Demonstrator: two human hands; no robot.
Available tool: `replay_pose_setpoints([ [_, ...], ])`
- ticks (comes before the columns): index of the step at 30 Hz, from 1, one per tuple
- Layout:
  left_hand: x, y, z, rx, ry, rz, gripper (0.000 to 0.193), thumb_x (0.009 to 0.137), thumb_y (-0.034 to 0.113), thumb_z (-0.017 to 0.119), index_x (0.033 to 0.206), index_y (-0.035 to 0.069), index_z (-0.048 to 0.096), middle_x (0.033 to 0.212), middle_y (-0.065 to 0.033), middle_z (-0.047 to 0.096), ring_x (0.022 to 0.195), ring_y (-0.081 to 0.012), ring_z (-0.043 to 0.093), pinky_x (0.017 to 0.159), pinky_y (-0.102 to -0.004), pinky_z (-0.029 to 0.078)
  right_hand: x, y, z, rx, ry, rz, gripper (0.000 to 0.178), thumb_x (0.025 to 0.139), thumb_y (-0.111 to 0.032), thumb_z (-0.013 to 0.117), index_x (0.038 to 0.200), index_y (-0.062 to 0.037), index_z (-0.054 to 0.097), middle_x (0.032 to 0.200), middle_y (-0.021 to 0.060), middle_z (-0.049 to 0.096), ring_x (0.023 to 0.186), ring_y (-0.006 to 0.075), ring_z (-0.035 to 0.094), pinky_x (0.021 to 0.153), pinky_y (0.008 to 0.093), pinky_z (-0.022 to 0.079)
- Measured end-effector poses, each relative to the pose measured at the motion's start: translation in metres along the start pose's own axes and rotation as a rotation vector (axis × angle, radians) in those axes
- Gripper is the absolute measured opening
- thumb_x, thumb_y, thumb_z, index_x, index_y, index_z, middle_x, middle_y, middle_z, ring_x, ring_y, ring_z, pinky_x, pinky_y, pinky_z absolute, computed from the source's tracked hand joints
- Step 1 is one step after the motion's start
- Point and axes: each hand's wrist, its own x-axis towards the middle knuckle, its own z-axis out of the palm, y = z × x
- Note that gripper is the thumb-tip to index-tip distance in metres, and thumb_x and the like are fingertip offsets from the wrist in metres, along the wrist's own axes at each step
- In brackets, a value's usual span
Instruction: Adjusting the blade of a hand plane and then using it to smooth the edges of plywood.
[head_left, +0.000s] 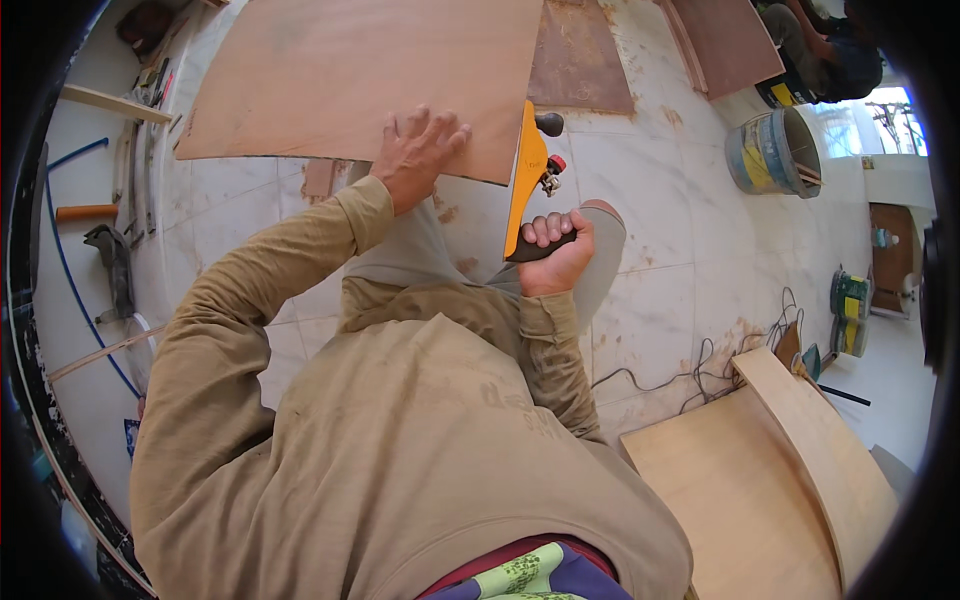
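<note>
A large reddish-brown wooden panel [340, 75] reaches from the top of the view toward me. My left hand [412, 155] lies on it near its close edge, fingers spread and slightly bent. In my right hand [556, 250] is a yellow hand plane [528, 165], gripped by its dark rear handle. The plane is turned on its side, its sole against the right edge of the panel near the close corner. Its round black front knob and red-and-metal adjuster point right. What the blade does at the edge is hidden.
Behind the panel lies a brown board [580, 60] on the stained tile floor. A worn bucket [772, 152] stands to the right, near another person [835, 45]. Pale plywood sheets [735, 490] and a dark cable [705, 370] lie at lower right; a blue hose [62, 235] runs along the left.
</note>
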Motion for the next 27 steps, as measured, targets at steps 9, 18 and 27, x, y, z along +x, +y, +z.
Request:
replay_pose_setpoints([
  [9,0.077,-0.085,-0.015,-0.366,0.005,0.202,0.062,0.088,0.041,0.07,0.143,0.019,0.053,0.147,-0.0164,0.044,0.138,-0.0392,0.042,0.114,-0.0509,0.035,0.018,-0.012,-0.013,-0.021,-0.009,0.022,0.027,0.091,-0.023,0.056,0.071,-0.0149,0.04,0.061,-0.0012,0.036,0.054,0.0151,0.037,0.057,0.0337,0.038],
  [18,0.26,-0.114,0.003,-0.116,0.057,-0.421,0.059,0.098,0.042,0.044,0.146,0.008,0.046,0.155,-0.0169,0.043,0.146,-0.0417,0.034,0.115,-0.0594,0.034,-0.022,-0.022,-0.039,-0.056,0.02,0.026,0.03,0.092,-0.026,0.057,0.069,-0.0156,0.041,0.059,-0.0014,0.037,0.05,0.0137,0.035,0.052,0.0331,0.037],
  [27,0.334,-0.166,0.025,-0.155,0.176,-0.328,0.054,0.098,0.043,0.043,0.127,0.003,0.066,0.135,-0.0224,0.062,0.129,-0.037,0.057,0.112,-0.0465,0.041,-0.023,-0.021,-0.039,0.002,0.001,0.084,0.031,0.093,-0.027,0.056,0.068,-0.0159,0.041,0.057,-0.0018,0.035,0.048,0.0132,0.034,0.052,0.0323,0.037],
])
